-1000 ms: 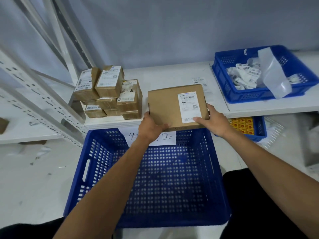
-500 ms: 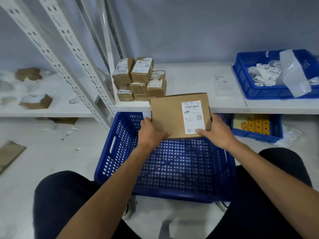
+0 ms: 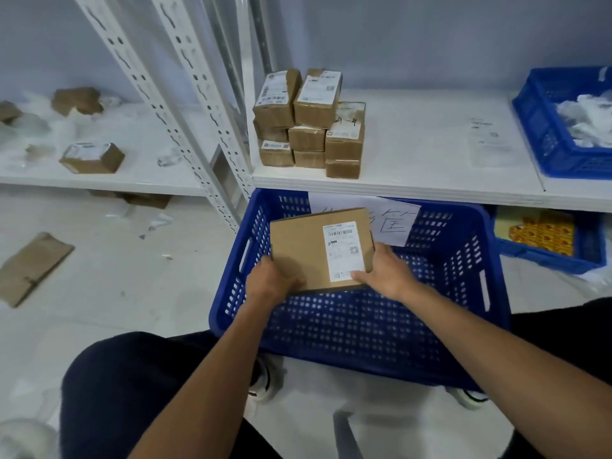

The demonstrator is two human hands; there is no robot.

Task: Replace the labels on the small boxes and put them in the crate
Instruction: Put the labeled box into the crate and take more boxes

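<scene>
Cardboard box (image 3: 304, 250) is lower than 0.5 s ago. Then its top edge overlapped the shelf (image 3: 430, 154) front; now it sits fully below that edge, within the crate (image 3: 364, 342) outline toward the far-left corner, covering part of the paper sign (image 3: 394, 220) on the far wall.

Grip unchanged: left hand (image 3: 268, 283) curled round the near-left corner, right hand (image 3: 387, 276) clamped on the right edge with its thumb on top by the label (image 3: 344, 250).

Box: flat, brown, closed, top face tilted toward the camera. The white label on its right half has a barcode and QR code; text too small to read. Can't tell if the box touches the crate floor.

Perforated floor is visible near and right of the box, so there is room there. Left crate wall is just beside the left hand. Stack (image 3: 311, 124) on the shelf, upper centre, is well apart from the hands.
</scene>
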